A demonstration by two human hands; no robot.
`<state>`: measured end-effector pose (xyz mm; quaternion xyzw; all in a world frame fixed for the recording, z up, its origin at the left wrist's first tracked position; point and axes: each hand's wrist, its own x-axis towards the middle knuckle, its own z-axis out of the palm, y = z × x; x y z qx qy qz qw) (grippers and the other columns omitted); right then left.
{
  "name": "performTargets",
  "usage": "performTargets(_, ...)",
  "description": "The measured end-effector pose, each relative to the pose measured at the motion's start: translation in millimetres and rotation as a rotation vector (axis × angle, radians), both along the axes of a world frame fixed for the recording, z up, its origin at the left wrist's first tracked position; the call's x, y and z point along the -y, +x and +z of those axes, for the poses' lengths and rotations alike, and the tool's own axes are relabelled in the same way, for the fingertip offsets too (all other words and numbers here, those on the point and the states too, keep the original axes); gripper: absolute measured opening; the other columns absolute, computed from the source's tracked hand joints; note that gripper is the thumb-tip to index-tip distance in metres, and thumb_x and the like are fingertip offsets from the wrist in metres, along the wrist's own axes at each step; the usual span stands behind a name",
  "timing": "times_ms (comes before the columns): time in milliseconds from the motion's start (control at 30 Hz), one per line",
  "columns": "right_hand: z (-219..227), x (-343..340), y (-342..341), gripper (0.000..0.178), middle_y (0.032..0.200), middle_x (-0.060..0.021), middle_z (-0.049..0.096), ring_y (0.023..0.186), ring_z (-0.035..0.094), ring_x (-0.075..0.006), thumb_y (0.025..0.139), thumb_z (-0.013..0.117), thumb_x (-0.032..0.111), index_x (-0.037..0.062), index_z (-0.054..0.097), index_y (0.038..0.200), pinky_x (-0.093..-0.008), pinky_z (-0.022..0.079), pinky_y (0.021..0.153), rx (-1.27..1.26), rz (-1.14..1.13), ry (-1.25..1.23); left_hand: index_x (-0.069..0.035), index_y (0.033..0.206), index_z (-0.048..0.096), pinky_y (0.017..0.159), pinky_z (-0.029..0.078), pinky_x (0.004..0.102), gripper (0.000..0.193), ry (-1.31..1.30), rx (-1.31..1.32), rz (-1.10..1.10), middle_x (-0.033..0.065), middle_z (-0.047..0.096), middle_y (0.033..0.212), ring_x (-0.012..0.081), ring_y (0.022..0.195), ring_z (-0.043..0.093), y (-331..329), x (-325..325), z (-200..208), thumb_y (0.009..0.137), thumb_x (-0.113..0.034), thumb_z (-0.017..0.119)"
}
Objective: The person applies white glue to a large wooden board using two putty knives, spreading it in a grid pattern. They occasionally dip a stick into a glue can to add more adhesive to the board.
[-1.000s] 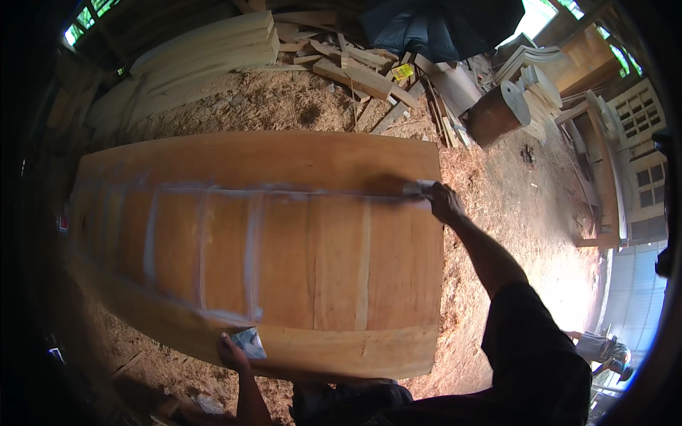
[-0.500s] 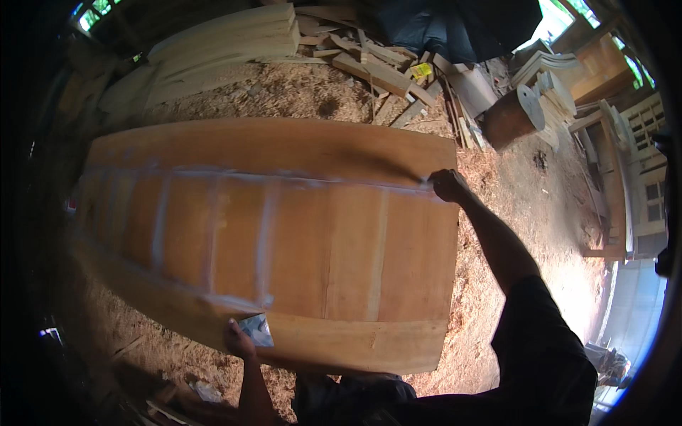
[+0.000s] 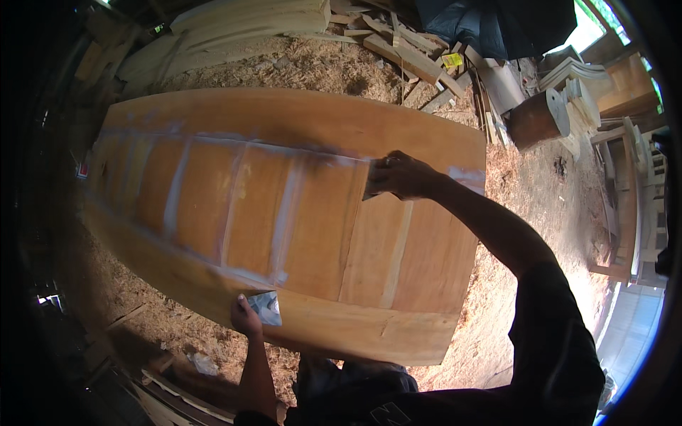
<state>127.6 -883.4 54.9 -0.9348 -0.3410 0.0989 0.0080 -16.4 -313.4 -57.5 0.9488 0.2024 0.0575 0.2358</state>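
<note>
A large wooden door panel lies flat in front of me, with pale bluish-white filler along its joints. My right hand grips a thin, dark flat scraper, its blade against the panel at the upper long seam. Down at the near edge, my left hand pinches a shiny silvery flat plate, thumb on top. Right of the right hand, a whitish smear of filler marks the panel's end.
Wood shavings cover the ground. Stacked boards, scrap timber and a dark umbrella are at the far side. A log section stands far right, with wooden frames beyond.
My right hand has moved left along the upper seam with the scraper, from the panel's right end. The left hand still holds the plate. The whole view has shifted slightly.
</note>
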Motion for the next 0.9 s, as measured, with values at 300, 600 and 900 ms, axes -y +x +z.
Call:
performTargets(300, -43, -29, -37, 0.050, 0.131, 0.0051, 0.062, 0.133, 0.051, -0.0193, 0.083, 0.064, 0.005, 0.0313, 0.067, 0.125, -0.0509, 0.035, 0.114, -0.139, -0.269, 0.120, -0.001, 0.089, 0.069, 0.067, 0.048, 0.0535, 0.055, 0.009, -0.031, 0.102, 0.0221, 0.069, 0.082, 0.0456, 0.076, 0.065, -6, 2, 2, 0.104, -0.048, 0.044)
performTargets(600, -45, -57, 26, 0.037, 0.103, -0.0054, 0.072, 0.093, 0.066, -0.0317, 0.080, 0.059, 0.006, 0.0219, 0.075, 0.109, -0.0487, 0.049, 0.086, 0.085, -0.622, 0.103, 0.000, 0.101, 0.070, 0.076, 0.049, 0.0544, 0.057, -0.023, -0.078, 0.139, 0.0255, 0.070, 0.093, 0.0484, 0.087, 0.065, -5, 10, 6, 0.105, -0.049, 0.041)
performTargets(900, -33, -84, -45, 0.045, 0.126, -0.0009, 0.066, 0.119, 0.060, -0.0278, 0.080, 0.065, 0.003, 0.0222, 0.072, 0.119, -0.0504, 0.042, 0.105, -0.086, -0.414, 0.272, -0.002, 0.105, 0.069, 0.078, 0.050, 0.0552, 0.059, -0.017, 0.019, 0.196, 0.0240, 0.070, 0.096, 0.0486, 0.090, 0.065, -1, 18, 5, 0.105, -0.052, 0.037)
